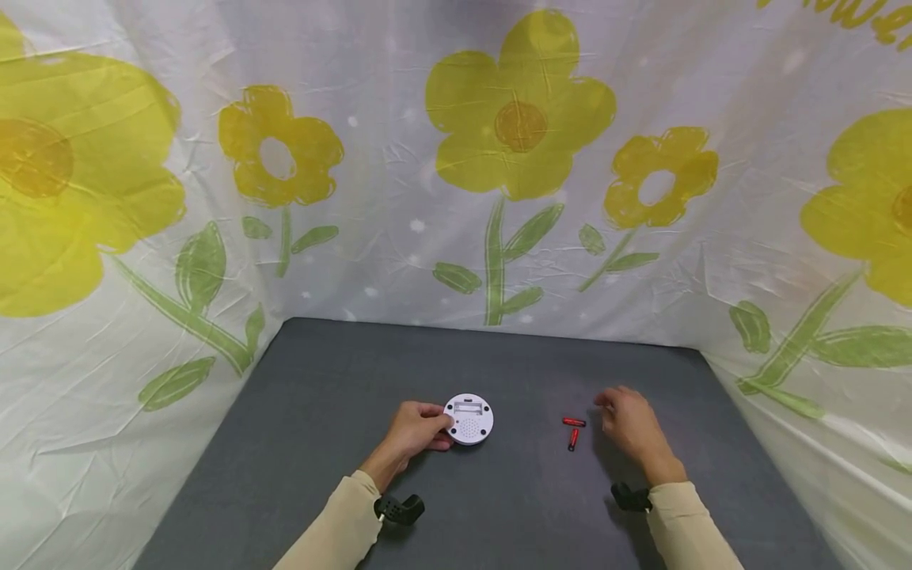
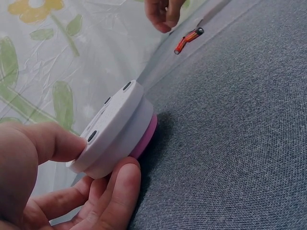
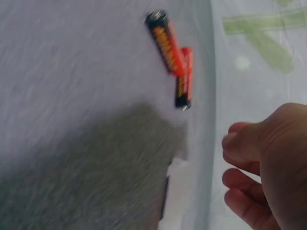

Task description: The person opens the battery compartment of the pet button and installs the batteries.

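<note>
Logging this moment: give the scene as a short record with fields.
surface: grey fabric table
backdrop: white sheet with yellow flowers
left hand: grips the round white device, back side up, pink part underneath
right hand: above the table, fingers loosely curled, holding nothing
batteries: two red batteries on the table beside the right hand

left hand at 7 o'clock pinches round white gadget, thumb on its flat back, finger under | gadget tilted, pink rim touching grey mat | two red batteries at 1 o'clock | other hand at 12 o'clock, near batteries
</note>
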Motion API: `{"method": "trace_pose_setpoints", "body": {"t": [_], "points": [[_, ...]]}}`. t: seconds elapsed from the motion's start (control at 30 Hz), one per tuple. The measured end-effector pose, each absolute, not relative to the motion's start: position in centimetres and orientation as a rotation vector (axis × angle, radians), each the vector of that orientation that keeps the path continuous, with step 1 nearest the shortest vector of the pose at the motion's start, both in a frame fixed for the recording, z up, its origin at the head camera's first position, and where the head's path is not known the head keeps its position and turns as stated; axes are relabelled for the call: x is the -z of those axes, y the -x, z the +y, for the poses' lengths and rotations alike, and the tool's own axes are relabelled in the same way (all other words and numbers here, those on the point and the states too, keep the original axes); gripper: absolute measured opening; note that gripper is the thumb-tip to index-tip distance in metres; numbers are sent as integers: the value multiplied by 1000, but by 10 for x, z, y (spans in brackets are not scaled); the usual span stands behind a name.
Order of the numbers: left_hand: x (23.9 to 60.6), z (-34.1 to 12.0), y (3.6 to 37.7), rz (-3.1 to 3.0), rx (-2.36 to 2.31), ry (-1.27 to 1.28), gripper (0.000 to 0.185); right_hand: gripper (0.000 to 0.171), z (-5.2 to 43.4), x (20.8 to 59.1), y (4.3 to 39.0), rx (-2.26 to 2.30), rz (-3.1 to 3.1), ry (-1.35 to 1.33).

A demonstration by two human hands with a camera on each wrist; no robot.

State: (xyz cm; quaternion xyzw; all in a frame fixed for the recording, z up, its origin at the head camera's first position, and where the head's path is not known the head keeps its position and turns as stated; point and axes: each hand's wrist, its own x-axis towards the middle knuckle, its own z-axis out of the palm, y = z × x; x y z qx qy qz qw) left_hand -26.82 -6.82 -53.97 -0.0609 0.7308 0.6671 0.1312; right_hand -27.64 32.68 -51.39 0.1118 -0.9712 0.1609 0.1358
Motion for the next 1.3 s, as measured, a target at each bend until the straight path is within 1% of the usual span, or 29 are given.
{"method": "trace_pose_setpoints", "body": {"t": [0.17, 0.33, 0.63, 0.87, 1.07, 1.3], "points": [[539, -68, 268, 2136, -1925, 179, 35, 12, 317, 509, 279, -483, -2803, -467], [540, -68, 268, 2132, -1926, 181, 37, 11, 311, 510, 280, -525, -2847, -553], [540, -68, 268, 2122, -1926, 185, 38, 15, 304, 517, 279, -521, -2860, -598], [541, -68, 268, 2127, -1929, 177, 37, 16, 303, 522, 280, -523, -2864, -585], [541, -68, 268, 2127, -1927, 168, 38, 15, 302, 523, 279, -562, -2913, -537], [542, -69, 269, 2125, -1930, 167, 37, 10, 292, 512, 281, -545, -2824, -599]]}}
